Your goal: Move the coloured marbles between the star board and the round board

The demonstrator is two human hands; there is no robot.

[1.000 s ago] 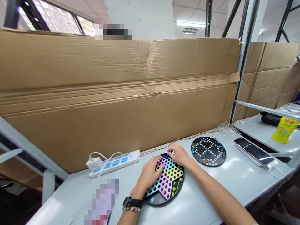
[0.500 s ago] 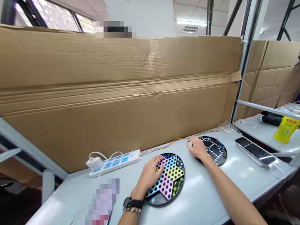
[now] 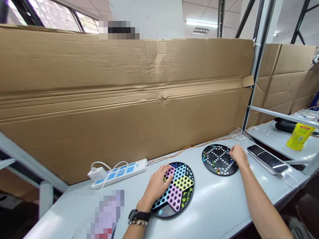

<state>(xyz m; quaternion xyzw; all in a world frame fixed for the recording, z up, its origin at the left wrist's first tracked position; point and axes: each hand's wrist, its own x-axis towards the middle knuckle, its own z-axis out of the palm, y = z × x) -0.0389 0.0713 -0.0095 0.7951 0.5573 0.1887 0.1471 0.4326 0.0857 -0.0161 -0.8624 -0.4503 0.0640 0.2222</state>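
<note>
While the left hand (image 3: 159, 183) lies loosely spread on the star board (image 3: 174, 198), apparently gripping nothing, the right hand (image 3: 238, 155) has its fingertips bunched at the right rim of the round black board (image 3: 220, 161), farther right on the table (image 3: 210, 205); whether they pinch anything is too small to tell. A careless brush there could knock small marbles (image 3: 204, 156) off the edge, and heavy left-palm pressure could tip the star board and spill its green marbles (image 3: 184, 199).
</note>
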